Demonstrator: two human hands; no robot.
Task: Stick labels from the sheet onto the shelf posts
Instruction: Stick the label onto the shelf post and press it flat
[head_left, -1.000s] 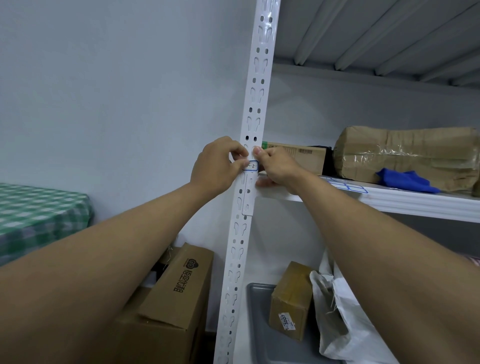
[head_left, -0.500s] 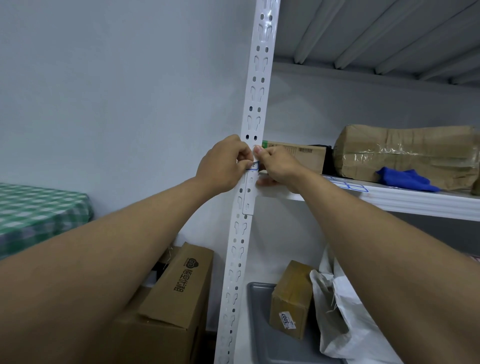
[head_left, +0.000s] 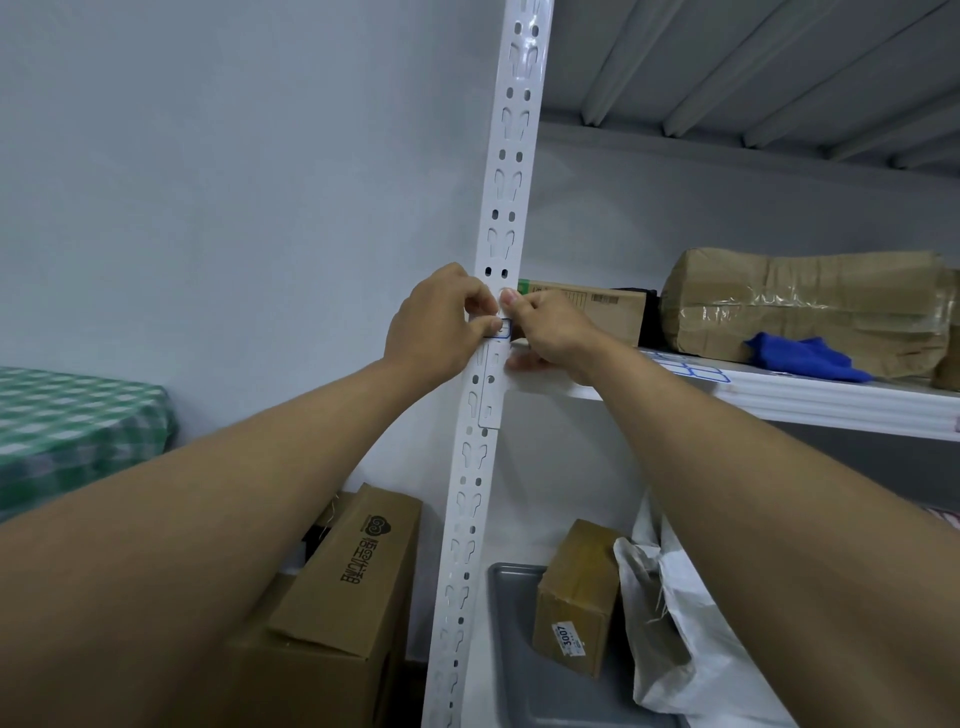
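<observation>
Both hands are meeting on the front face of the white shelf post (head_left: 506, 197), just above where the middle shelf (head_left: 810, 400) joins it. The left hand (head_left: 436, 325) is curling its fingers around the post's edge while its thumb is pressing on a small blue-bordered label (head_left: 503, 329). The right hand (head_left: 550, 325) is pinching the label's other end against the metal, with the thumb on top.

To do this step well, I judge the thumbs should be rubbing outward from the label's middle to its corners, keeping it square across the post and bridging the slots without creasing.

The post is painted steel, glossy and smooth, punched with paired oval holes and keyhole slots, so the label is getting only narrow flat strips to bond to. The label sheet (head_left: 685, 366) is lying flat on the shelf just beside the right wrist, its remaining blue-outlined rectangles showing. Nearby are sitting a taped kraft-paper parcel (head_left: 810, 306), a soft blue cloth (head_left: 800, 356), and corrugated cardboard boxes (head_left: 579, 597) below.
</observation>
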